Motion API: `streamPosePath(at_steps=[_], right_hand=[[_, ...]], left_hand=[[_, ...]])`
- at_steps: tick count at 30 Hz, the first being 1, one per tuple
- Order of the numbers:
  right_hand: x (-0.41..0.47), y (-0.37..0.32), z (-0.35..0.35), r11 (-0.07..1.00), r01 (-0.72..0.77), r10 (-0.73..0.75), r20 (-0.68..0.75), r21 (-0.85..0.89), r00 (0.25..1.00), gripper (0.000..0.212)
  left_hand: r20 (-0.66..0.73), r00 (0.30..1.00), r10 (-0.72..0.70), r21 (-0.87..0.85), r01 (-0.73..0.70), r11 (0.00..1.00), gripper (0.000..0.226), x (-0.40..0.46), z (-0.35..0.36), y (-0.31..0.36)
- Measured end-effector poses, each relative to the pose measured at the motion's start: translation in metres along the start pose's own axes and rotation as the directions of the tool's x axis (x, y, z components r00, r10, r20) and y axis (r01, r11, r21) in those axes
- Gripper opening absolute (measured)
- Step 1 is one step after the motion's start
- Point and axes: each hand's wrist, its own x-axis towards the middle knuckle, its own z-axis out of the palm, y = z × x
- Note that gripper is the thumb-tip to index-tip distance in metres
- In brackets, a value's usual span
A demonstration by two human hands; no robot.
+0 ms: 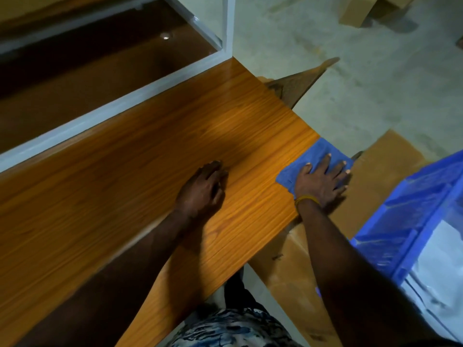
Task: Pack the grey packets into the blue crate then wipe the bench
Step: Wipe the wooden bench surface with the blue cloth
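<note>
Shelf unit: a dark wooden shelf (pixel 100 78) with a pale grey frame lies along the far left, behind the bench.
Bench: an orange wood-grain bench (pixel 140 171) runs from lower left up to the middle of the view; its right end stops just past the cloth.
Left hand: the left hand (pixel 204 187) rests on the bare bench top near the middle, fingers curled under loosely and holding nothing.
Cloth: a blue cloth (pixel 313 156) lies flat at the right end of the bench, one edge reaching the bench's end.
Right hand: the right hand (pixel 322 181) presses flat on the cloth with fingers spread and straight, not gripping; a yellow band (pixel 307 199) circles the wrist.
Cardboard: a brown cardboard box (pixel 383 176) sits just beside the bench end, below the right hand and forearm, and a darker board (pixel 295 86) pokes out beyond the bench's far right edge.
Crate: the blue crate (pixel 411 221) stands at the far right, on or against the cardboard box; which one is unclear.
Packets: pale grey packets (pixel 438 271) lie inside the crate, blurred, their number unclear.
Floor: a grey concrete floor (pixel 363 71) fills the upper right, with more cartons (pixel 360 11) at the top edge.
Clothing: patterned blue and white fabric (pixel 225 326) shows at the bottom edge.
</note>
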Motion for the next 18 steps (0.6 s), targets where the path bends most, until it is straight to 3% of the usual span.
streamPosePath(at_steps=[3, 12, 18], right_hand=[[0.007, -0.014, 0.006, 0.999, 0.014, -0.013, 0.013, -0.036, 1.000, 0.061], [0.031, -0.088, 0.030, 0.952, 0.297, -0.291, 0.082, -0.076, 0.953, 0.061], [0.062, -0.148, 0.053, 0.923, 0.378, -0.369, 0.117, -0.069, 0.922, 0.062]], left_hand=[[-0.032, 0.999, 0.006, -0.034, -0.007, 0.999, 0.053, 0.014, -0.001, 0.002], [-0.238, 0.971, 0.025, -0.023, -0.031, 0.999, 0.040, 0.059, 0.011, -0.008], [-0.218, 0.976, -0.010, -0.032, 0.004, 0.999, 0.037, 0.088, 0.008, -0.023]])
